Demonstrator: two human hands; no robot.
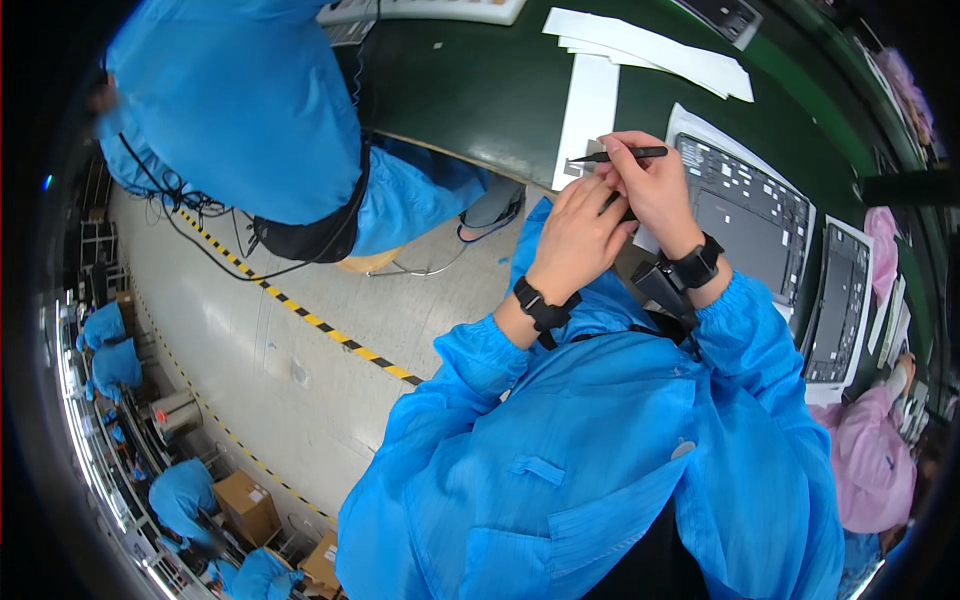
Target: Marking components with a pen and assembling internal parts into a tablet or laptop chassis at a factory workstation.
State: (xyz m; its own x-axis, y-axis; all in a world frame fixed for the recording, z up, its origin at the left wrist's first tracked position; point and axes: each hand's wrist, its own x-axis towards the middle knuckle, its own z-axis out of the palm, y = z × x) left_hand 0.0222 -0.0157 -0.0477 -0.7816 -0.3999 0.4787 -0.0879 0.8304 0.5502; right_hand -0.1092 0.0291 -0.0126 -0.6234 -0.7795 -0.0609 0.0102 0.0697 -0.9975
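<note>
Black tweezers (640, 154) are pinched in my right hand (655, 185), their tip pointing left over the end of a white paper strip (592, 100). A small greyish piece (573, 168) lies at that end of the strip, under the tip. Right beside it, my left hand (580, 225) has its fingers drawn together close to the table edge, touching or almost touching my right fingers. A dark object (615, 207) shows between the two hands; its kind and which hand holds it cannot be made out. The left fingertips are partly hidden.
White sheets (650, 48) lie on the green table (450, 90). An open laptop chassis (745, 215) sits close on the right, with another black panel (838, 300) beyond. A co-worker in blue (240, 110) sits at the left; one in pink (870, 460) is at the right.
</note>
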